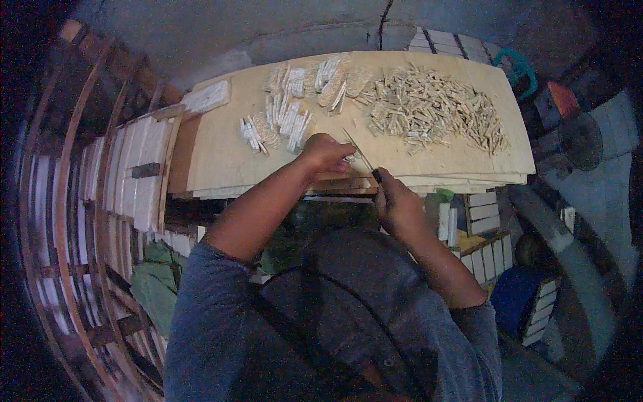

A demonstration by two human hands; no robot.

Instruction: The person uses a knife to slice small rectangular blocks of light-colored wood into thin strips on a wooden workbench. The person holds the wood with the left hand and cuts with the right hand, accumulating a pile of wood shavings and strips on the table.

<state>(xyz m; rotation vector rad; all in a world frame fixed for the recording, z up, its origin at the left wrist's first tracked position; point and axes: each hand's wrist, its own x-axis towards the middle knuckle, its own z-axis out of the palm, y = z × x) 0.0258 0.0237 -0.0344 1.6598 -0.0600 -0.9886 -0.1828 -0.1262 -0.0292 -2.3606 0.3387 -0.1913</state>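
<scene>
My right hand (400, 204) grips the dark handle of a knife with a thin blade (362, 151), at the near edge of a pale board tabletop (221, 157). The blade slants up and leftward, its tip just past my left hand (326, 153). That hand is closed near the tabletop; what its fingers hold is too small and hidden to name. Beyond it and to the left lie several bundles of whitish strips (293, 124). A broad heap of short, pale, stick-like pieces (435, 107) spreads over the right half of the tabletop.
A rack with upright white panels (137, 174) stands along the left side. A white slab (206, 98) lies at the tabletop's far left corner. Right of the tabletop are a teal ring-shaped object (522, 70) and a fan (581, 141). White blocks (483, 213) are stacked beneath.
</scene>
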